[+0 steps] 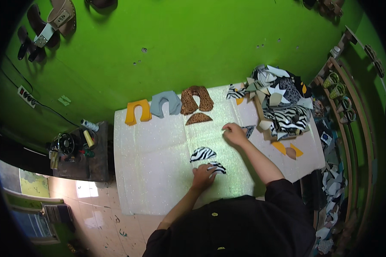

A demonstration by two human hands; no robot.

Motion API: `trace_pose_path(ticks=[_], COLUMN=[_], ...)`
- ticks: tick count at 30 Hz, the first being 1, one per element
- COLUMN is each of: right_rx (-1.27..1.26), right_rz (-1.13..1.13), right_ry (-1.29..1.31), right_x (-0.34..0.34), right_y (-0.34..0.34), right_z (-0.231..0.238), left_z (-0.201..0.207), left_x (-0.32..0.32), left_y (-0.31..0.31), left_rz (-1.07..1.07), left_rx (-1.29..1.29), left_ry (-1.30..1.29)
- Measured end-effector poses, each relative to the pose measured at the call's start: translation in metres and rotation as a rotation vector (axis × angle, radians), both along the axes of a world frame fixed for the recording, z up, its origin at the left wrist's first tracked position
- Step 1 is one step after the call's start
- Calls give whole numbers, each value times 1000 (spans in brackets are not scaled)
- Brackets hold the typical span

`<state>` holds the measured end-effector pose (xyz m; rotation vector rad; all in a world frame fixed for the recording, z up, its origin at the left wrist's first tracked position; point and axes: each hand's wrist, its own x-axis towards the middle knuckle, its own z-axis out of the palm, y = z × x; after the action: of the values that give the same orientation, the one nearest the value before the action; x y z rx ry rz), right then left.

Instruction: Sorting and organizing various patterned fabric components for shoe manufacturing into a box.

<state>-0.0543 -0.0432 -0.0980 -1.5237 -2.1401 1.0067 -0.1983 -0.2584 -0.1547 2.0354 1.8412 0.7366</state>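
My left hand [203, 177] is at the near middle of the table, its bent fingers closed on the edge of a small black-and-white zebra-print piece [219, 167]. Just beyond lies a half-moon zebra-print piece [203, 153], flat on the cover. Farther right, my right hand [235, 134] hovers over the table, fingers loosely bent and apart, with nothing visible in them. A dark patterned scrap [249, 130] shows partly from behind that hand. Toward the wall sit a leopard-print half-moon [199, 118] and a stack of leopard-print U-shaped pieces [197, 99].
Grey [166, 103] and yellow U-shaped pieces [138, 112] line the far edge of the white-covered table [150, 171]. At right, a box [261, 112] overflows with scraps, beside yellow offcuts [279, 147]. A rack with sandals [338, 90] stands right; a dark side table [99, 158] stands left.
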Motion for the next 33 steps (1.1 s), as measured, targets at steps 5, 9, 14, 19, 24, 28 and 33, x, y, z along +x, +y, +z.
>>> trace_pose_path(ticks=[5,9,14,19,24,28,33], right_rx=[111,148,-80,27,137,404,295], right_rz=[-260,-338,-322,-323,-197,-53,39], right_ry=[-183,-269,-220,-272,-289,-123,-252], right_x=[1,5,1,-3,-8,9,11], right_y=[96,140,173,192,172,167,142], right_z=[-6,-16,-20,-44,-36,-55,-23], left_z=[8,6,2,-1,3,12,7], left_x=[5,7,6,4,4,3,1], left_y=[0,-4,-4,-1,0,2,0], left_rz=[-29,-20,-11,-41,-28,-34,11], left_rx=[-3,45,46,30,29,30,12], left_ry=[-24,43,66,38,41,54,15])
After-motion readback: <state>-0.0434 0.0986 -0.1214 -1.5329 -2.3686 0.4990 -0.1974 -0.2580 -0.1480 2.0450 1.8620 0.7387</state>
